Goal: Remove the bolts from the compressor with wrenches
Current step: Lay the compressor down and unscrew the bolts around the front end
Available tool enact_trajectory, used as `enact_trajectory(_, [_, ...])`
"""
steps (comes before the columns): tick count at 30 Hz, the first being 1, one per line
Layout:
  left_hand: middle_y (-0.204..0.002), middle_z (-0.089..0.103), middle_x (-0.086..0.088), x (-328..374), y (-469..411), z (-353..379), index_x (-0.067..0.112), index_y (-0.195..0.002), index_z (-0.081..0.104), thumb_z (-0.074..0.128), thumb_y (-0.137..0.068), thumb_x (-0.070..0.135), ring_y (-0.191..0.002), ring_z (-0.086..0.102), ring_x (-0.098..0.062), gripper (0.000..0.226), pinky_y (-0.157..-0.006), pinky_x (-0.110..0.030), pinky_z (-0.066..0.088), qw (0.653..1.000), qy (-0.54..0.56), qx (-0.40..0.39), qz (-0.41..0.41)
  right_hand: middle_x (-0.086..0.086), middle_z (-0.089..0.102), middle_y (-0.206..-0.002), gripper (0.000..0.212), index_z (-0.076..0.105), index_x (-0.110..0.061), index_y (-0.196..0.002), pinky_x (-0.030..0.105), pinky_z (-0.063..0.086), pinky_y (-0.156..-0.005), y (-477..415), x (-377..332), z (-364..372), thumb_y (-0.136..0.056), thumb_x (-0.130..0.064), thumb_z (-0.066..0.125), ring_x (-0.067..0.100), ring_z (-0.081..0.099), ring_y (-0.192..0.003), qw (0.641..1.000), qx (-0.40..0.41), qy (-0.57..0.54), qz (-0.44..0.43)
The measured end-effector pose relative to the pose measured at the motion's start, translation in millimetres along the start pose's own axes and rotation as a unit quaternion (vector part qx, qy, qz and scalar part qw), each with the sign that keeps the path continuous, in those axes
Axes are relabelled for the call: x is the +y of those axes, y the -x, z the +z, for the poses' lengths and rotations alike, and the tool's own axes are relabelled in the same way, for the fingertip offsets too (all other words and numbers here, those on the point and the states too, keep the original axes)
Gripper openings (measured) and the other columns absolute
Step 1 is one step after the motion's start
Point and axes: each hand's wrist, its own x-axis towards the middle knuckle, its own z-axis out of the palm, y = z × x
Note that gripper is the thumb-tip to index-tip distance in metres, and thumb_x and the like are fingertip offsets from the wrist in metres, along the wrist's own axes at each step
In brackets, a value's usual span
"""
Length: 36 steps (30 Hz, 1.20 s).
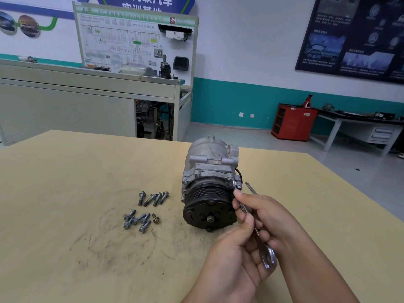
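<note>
We see a silver compressor (209, 169) lying on a tan tabletop (65, 193), right of centre, its dark pulley (209, 215) facing the near edge. Both our hands grasp one wrench (268, 255). The right hand (266, 213) curls round its upper shaft, and the left hand (234, 256) pinches it lower down, thumb on top. The wrench's far end meets the compressor's right side, just behind the pulley. Loose bolts (157, 199) lie in two clusters left of the compressor. A thin dark tool (251, 188) lies just right of it.
</note>
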Motion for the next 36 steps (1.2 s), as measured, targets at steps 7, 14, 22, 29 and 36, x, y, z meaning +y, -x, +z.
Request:
enact_trajectory(7, [-0.056, 0.065, -0.009, 0.3, 6.6, 0.5, 0.005, -0.072, 0.061, 0.067, -0.076, 0.020, -0.038, 0.057, -0.013, 0.017, -0.036, -0.016, 0.044, 0.991, -0.105, 0.035, 0.075, 0.003, 0.049, -0.045, 0.036, 0.056, -0.011, -0.055, 0.019, 0.032, -0.034, -2.0, 1.9, 3.9, -0.082, -0.035, 0.062, 0.010, 0.038, -0.031, 0.999, 0.012, -0.025, 0.022])
enact_trajectory(14, [-0.064, 0.070, -0.013, 3.4, 9.6, -3.1, 0.003, -0.084, 0.065, 0.054, -0.094, 0.022, -0.039, 0.059, -0.017, 0.024, -0.037, -0.019, 0.045, 0.977, -0.170, 0.070, 0.110, 0.004, 0.053, -0.044, 0.035, 0.056, -0.009, -0.059, 0.014, 0.026, -0.032, -1.2, -0.7, 7.8, -0.084, -0.031, 0.065, 0.009, 0.031, -0.029, 0.999, 0.037, 0.015, -0.009])
enact_trajectory(22, [-0.050, 0.062, -0.017, 2.3, 11.2, -5.7, 0.000, -0.075, 0.061, 0.049, -0.096, 0.024, -0.031, 0.050, -0.018, 0.034, -0.036, -0.016, 0.040, 0.978, -0.150, 0.094, 0.111, 0.004, 0.036, -0.042, 0.038, 0.051, -0.006, -0.054, 0.009, 0.020, -0.034, -3.8, 0.0, 11.8, -0.086, -0.022, 0.064, 0.009, 0.020, -0.028, 0.998, 0.034, 0.010, -0.048])
enact_trajectory(29, [-0.040, 0.055, -0.015, 3.1, 8.1, -11.8, 0.009, -0.047, 0.068, 0.051, -0.093, 0.027, -0.030, 0.040, -0.015, 0.053, -0.037, -0.014, 0.032, 0.966, -0.188, 0.111, 0.138, -0.004, 0.032, -0.035, 0.040, 0.047, -0.007, -0.054, 0.015, 0.018, -0.033, -3.6, -2.6, 13.6, -0.087, -0.020, 0.064, 0.008, 0.020, -0.030, 0.989, 0.063, 0.097, -0.090])
enact_trajectory(36, [-0.040, 0.051, -0.011, 4.2, 8.8, -16.0, 0.008, -0.039, 0.062, 0.051, -0.094, 0.026, -0.026, 0.036, -0.014, 0.059, -0.033, -0.012, 0.029, 0.970, -0.163, 0.121, 0.130, -0.001, 0.035, -0.042, 0.034, 0.048, -0.005, -0.059, 0.016, 0.023, -0.036, -6.1, 0.4, 17.5, -0.084, -0.019, 0.067, 0.006, 0.025, -0.031, 0.978, 0.101, 0.135, -0.120])
